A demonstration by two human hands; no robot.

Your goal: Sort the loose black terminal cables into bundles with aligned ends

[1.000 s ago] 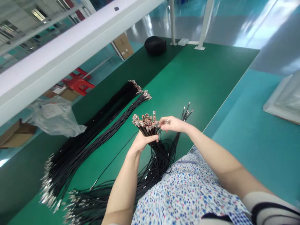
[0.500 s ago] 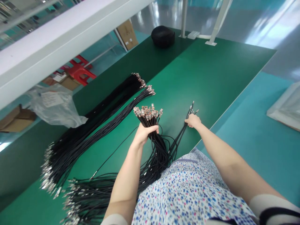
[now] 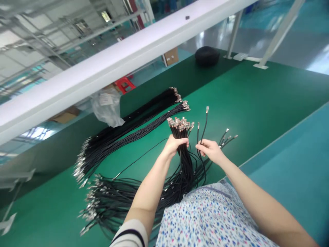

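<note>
My left hand [image 3: 174, 145] is closed around a thick bundle of black cables [image 3: 183, 151], held upright so its metal connector ends fan out above my fingers. My right hand [image 3: 211, 151] pinches two thin black cables [image 3: 203, 128] just beside that bundle; their metal tips stick up. A few more loose cables [image 3: 227, 138] lie on the green table [image 3: 257, 103] just right of my right hand. The lower part of the bundle droops toward my lap and spreads out to the left.
Two long bundles of black cables [image 3: 133, 130] lie diagonally on the table to the left, metal ends at both tips. Another heap [image 3: 108, 202] spreads near the front. A clear plastic bag [image 3: 106, 109] and a black round case [image 3: 207, 56] sit farther back. A white beam [image 3: 115, 65] runs overhead.
My right hand came back from the loose cables on the table to beside the bundle, now pinching two cables. The camera view swung to the left.
</note>
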